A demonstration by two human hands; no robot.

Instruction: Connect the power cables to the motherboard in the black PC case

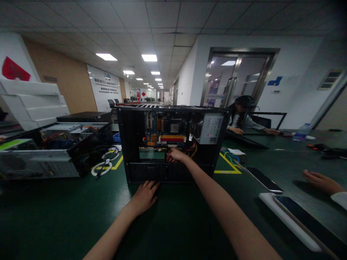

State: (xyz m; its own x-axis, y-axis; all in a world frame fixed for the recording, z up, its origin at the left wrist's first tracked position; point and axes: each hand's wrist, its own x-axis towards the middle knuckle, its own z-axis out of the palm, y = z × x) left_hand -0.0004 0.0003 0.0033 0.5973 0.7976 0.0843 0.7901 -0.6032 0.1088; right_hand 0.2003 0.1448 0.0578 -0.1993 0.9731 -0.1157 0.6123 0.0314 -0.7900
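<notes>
The left hand (144, 198) lay open at seven o'clock from the black metal computer case (148, 171); the right hand (176, 155) was inside, its grip impossible to tell.

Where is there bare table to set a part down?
Bare green tabletop lies between the left forearm and open grey metal case, and between the right forearm and white slab. Crowded: inside the upright black computer case, and around the coiled white cable.

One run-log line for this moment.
left hand: on green table, before open computer case | right hand: inside case, near cables, grip unclear
</notes>
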